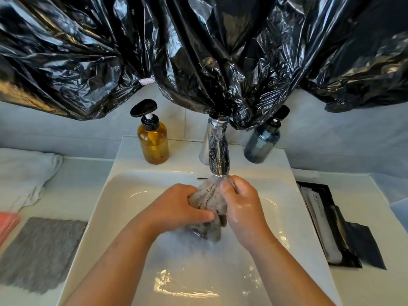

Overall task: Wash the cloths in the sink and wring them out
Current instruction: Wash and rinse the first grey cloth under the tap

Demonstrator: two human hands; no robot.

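Note:
A wet grey cloth is bunched up over the white sink, right under the chrome tap. My left hand grips its left side with curled fingers. My right hand, wet and shiny, grips the right side, thumb on top near the spout. A tail of the cloth hangs below my hands over the drain. Another grey cloth lies flat on the counter to the left, and a pink cloth shows at the left edge.
An amber pump bottle and a blue pump bottle stand behind the basin. Black plastic sheeting hangs above. A white towel lies at the left. A black tray sits at the right.

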